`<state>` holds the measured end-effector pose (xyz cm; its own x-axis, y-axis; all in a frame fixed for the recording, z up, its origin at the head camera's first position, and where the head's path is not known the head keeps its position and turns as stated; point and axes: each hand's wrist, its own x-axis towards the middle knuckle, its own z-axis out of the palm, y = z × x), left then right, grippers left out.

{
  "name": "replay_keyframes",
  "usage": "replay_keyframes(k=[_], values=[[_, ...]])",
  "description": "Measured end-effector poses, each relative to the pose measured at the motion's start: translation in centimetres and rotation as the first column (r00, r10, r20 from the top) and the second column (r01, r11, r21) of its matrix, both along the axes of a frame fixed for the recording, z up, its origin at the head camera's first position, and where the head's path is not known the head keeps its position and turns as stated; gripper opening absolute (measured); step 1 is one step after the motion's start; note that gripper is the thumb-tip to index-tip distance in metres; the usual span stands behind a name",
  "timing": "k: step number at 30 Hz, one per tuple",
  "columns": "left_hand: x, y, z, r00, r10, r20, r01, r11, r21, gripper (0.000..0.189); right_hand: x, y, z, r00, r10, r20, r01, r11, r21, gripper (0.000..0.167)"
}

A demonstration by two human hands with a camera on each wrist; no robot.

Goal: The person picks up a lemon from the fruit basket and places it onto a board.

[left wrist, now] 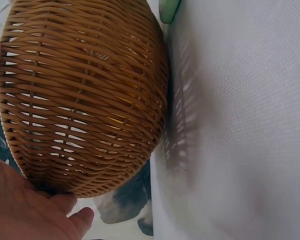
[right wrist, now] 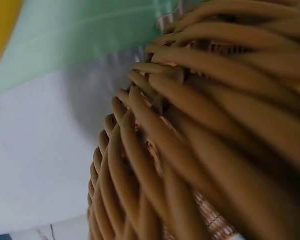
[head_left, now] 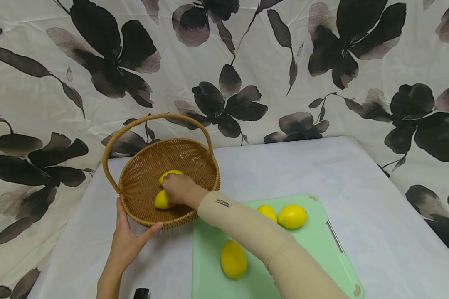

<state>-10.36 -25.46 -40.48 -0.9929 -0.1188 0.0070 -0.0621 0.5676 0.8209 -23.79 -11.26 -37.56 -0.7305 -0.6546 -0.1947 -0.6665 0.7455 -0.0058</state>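
A brown wicker basket [head_left: 194, 155] with an arched handle tilts toward me at the left of the table. My left hand [head_left: 129, 245] grips it low on the left, thumb at the front rim and fingers along the outer weave; the left wrist view shows this hand [left wrist: 35, 210] against the basket's side. Down inside the basket, my right hand [head_left: 181, 189] has its fingers curled at a yellow lemon [head_left: 171, 173], partly hiding it. Another lemon [head_left: 162, 200] lies just below that hand. Close weave [right wrist: 215, 110] fills the right wrist view, where the right hand is out of sight.
A light green cutting board [head_left: 209, 249] lies right of the basket, partly under my right forearm. On it are two lemons [head_left: 292, 216] side by side and one lemon [head_left: 233, 259] nearer me. A small black object [head_left: 141, 293] shows at the bottom edge. Floral cloth hangs behind.
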Motion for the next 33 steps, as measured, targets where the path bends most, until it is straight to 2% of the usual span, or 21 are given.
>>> replay_keyframes(k=[4,11,16,19,26,33], values=[[0.1,-0.1,-0.1,1.000,-0.005,0.002,0.005,1.000,-0.006,0.125,0.2,-0.3,-0.3,0.996,0.088,-0.012,-0.088,0.996,0.030,0.053],[0.2,-0.2,-0.1,1.000,-0.008,-0.001,0.008,1.000,-0.008,0.125,0.7,-0.5,-0.5,0.982,0.179,0.060,-0.182,0.981,0.066,0.041],[0.3,-0.2,-0.1,1.000,-0.016,0.010,0.016,1.000,-0.006,0.125,0.9,-0.4,-0.7,0.980,0.176,0.089,-0.186,0.974,0.125,0.041],[0.2,-0.2,0.0,1.000,-0.010,0.017,0.011,1.000,-0.014,0.124,0.7,-0.1,-0.5,0.980,0.174,0.100,-0.185,0.975,0.120,0.043],[0.0,-0.1,0.4,1.000,-0.002,0.023,0.003,0.999,-0.033,0.125,-0.2,1.3,-0.1,0.976,0.164,0.144,-0.171,0.985,0.036,0.048],[0.1,-0.3,0.5,1.000,-0.007,0.019,0.008,0.999,-0.034,0.125,-0.4,2.6,0.7,0.974,0.194,0.114,-0.194,0.981,-0.009,0.048]])
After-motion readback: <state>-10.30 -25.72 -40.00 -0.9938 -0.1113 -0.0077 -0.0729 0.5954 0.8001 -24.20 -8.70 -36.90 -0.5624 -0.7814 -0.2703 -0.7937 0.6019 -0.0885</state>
